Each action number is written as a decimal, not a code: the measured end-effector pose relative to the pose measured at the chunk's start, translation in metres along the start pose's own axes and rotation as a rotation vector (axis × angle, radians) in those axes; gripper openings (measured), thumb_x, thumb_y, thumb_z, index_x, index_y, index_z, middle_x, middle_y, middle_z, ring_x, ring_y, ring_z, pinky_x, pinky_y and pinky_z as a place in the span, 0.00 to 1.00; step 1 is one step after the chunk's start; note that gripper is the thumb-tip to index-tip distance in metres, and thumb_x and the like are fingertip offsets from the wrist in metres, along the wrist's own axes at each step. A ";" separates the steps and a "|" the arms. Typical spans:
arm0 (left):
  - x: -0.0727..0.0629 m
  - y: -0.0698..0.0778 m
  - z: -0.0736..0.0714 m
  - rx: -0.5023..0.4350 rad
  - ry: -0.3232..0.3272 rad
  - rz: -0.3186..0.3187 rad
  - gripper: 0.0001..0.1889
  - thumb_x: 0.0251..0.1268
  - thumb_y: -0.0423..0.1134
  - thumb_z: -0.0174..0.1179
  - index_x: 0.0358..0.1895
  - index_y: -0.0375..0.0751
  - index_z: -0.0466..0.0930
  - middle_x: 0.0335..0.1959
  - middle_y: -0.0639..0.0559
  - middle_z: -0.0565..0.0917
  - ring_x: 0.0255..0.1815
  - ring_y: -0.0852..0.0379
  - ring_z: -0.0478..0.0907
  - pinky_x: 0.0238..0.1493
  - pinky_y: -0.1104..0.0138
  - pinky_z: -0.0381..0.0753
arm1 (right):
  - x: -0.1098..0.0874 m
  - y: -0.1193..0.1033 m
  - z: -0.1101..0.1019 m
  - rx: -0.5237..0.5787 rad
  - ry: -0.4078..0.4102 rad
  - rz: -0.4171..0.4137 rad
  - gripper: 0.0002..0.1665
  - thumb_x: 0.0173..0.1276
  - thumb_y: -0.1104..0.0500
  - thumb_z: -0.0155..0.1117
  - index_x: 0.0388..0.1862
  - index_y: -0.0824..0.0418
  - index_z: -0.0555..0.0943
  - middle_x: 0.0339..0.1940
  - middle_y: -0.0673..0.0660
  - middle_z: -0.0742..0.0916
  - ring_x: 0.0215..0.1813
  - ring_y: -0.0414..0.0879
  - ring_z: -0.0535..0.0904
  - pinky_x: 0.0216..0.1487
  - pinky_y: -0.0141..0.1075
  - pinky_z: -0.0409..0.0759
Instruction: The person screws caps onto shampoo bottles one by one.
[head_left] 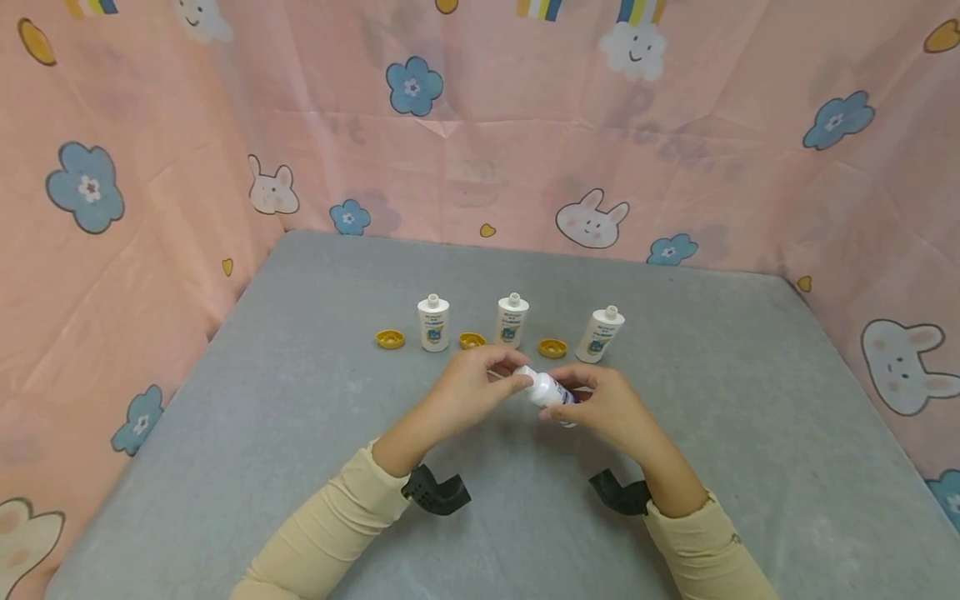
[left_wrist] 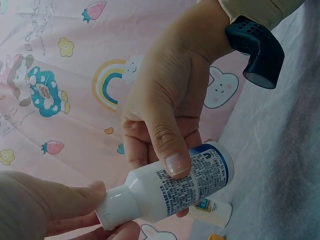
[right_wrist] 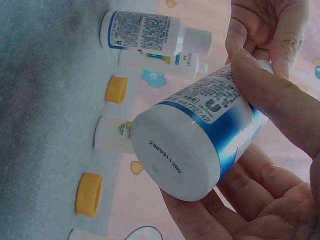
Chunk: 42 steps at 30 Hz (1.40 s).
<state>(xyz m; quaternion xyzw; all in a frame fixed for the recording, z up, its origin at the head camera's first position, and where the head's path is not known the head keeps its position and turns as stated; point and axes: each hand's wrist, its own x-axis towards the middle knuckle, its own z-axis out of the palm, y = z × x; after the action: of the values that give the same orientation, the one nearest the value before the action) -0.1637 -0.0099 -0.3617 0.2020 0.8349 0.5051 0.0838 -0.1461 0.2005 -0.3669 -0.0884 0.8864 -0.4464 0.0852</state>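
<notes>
Head view shows you a pink cloth (head_left: pixel 487 158), printed with rabbits and blue flowers, which fills the upper part of the frame and both its sides. Below it, the grey counter (head_left: pixel 247 408) spreads through the middle and down to the bottom edge. Your beige sleeves (head_left: pixel 330 533) enter from the lower left and the lower right, and on each wrist you wear a black mount (head_left: pixel 442 493).

Your left hand (head_left: pixel 467 385) and your right hand (head_left: pixel 613 410) come near each other just below the centre of the frame. Between them is the white-and-blue bottle (left_wrist: pixel 184 189), tilted, with its narrow end toward the upper left. The fingers of your right hand are curled around its body. At the upper left of the right wrist view, a second capped bottle (right_wrist: pixel 145 32) of similar look stands on the counter, appearing sideways.

Three cream bottles (head_left: pixel 433 323) (head_left: pixel 512 320) (head_left: pixel 601 335) with bare necks stand in a row across the centre of the head view. Three yellow rings (head_left: pixel 390 339) (head_left: pixel 472 341) (head_left: pixel 552 348) lie beside them, one to the left of each. Smallest is the white cap (left_wrist: pixel 119 207) of the tilted bottle: the fingers of your left hand pinch it at the neck. Whether it is loosened, I cannot tell.
</notes>
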 end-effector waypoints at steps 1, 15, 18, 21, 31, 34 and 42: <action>0.000 0.000 0.000 -0.001 0.002 0.007 0.13 0.67 0.39 0.65 0.50 0.39 0.85 0.45 0.48 0.87 0.47 0.55 0.83 0.47 0.68 0.85 | 0.000 0.000 0.000 0.002 0.002 -0.001 0.23 0.55 0.61 0.78 0.50 0.66 0.85 0.50 0.62 0.88 0.53 0.53 0.83 0.55 0.48 0.85; -0.003 0.000 0.010 -0.009 0.094 0.214 0.12 0.63 0.33 0.67 0.49 0.34 0.86 0.45 0.45 0.88 0.43 0.54 0.84 0.46 0.75 0.84 | -0.004 0.001 -0.011 0.016 -0.064 -0.046 0.24 0.56 0.59 0.78 0.50 0.67 0.85 0.46 0.62 0.89 0.47 0.50 0.84 0.44 0.36 0.87; -0.003 0.000 0.012 -0.019 0.110 0.262 0.12 0.62 0.32 0.67 0.48 0.34 0.87 0.44 0.45 0.88 0.42 0.53 0.85 0.45 0.75 0.84 | -0.004 0.003 -0.016 0.038 -0.108 -0.051 0.25 0.56 0.57 0.78 0.51 0.68 0.85 0.45 0.61 0.89 0.46 0.47 0.85 0.42 0.34 0.86; -0.003 0.000 0.012 -0.026 0.110 0.302 0.12 0.62 0.31 0.67 0.48 0.32 0.86 0.43 0.44 0.88 0.42 0.53 0.85 0.45 0.74 0.84 | -0.002 0.005 -0.020 0.059 -0.144 -0.065 0.25 0.57 0.58 0.78 0.51 0.68 0.84 0.45 0.62 0.90 0.45 0.46 0.85 0.40 0.33 0.85; 0.006 -0.005 0.022 -0.052 0.092 0.332 0.14 0.61 0.33 0.68 0.50 0.32 0.86 0.46 0.43 0.88 0.43 0.52 0.85 0.47 0.68 0.86 | 0.009 0.019 -0.017 0.141 -0.186 0.004 0.28 0.57 0.58 0.78 0.55 0.68 0.82 0.54 0.63 0.87 0.59 0.55 0.82 0.53 0.40 0.84; 0.013 -0.005 0.027 -0.066 0.083 0.249 0.13 0.62 0.35 0.69 0.49 0.35 0.87 0.46 0.45 0.89 0.43 0.53 0.86 0.46 0.68 0.86 | 0.013 0.026 -0.016 0.185 -0.198 0.012 0.29 0.57 0.59 0.77 0.56 0.69 0.80 0.54 0.62 0.87 0.60 0.53 0.82 0.57 0.38 0.83; 0.027 -0.007 0.040 -0.036 0.085 0.172 0.14 0.62 0.36 0.69 0.50 0.35 0.87 0.46 0.45 0.89 0.44 0.54 0.86 0.44 0.77 0.82 | 0.022 0.044 -0.014 0.212 -0.150 0.076 0.31 0.58 0.60 0.76 0.60 0.69 0.79 0.59 0.64 0.85 0.65 0.57 0.79 0.57 0.39 0.83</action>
<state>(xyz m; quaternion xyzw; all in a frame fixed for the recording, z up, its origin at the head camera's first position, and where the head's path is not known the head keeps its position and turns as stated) -0.1764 0.0313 -0.3851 0.2500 0.8079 0.5337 0.0083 -0.1738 0.2316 -0.3956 -0.0782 0.8281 -0.5261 0.1768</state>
